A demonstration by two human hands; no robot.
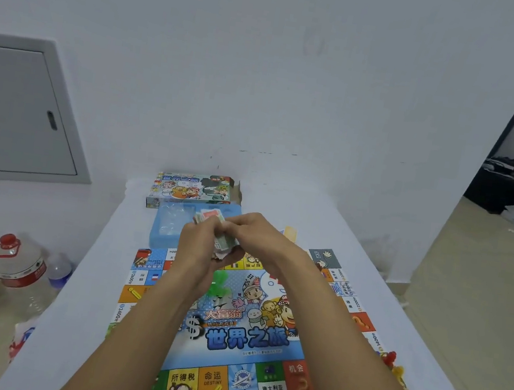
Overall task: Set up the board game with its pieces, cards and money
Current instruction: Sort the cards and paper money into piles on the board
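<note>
So the game board (249,336) is already unfolded flat on the white-covered table (73,317), printed side up, which makes sense since everything else gets laid out on or around it. Both hands are raised over the far edge of the board, working on a small wad of play money (222,242). The left hand (200,246) has its fingers curled under and round the bundle, and the right hand (258,234) is pinching it from the top, looks to me like the notes are being sorted or peeled apart before dealing them out, though the blur makes it hard to say exactly.

Behind the hands sits the light blue plastic tray (166,230), just beside the board's far edge, with the game box (192,189) right behind it against the wall. Handy spot, close enough to grab bits from. There's a green plastic piece (219,283) on the board just under the hands, and some red and yellow pieces (392,362) off the board's right edge. A yellow card (290,232) peeks out past the right hand.

Off the table on the left is a big water jug (21,264) with a red cap
</note>
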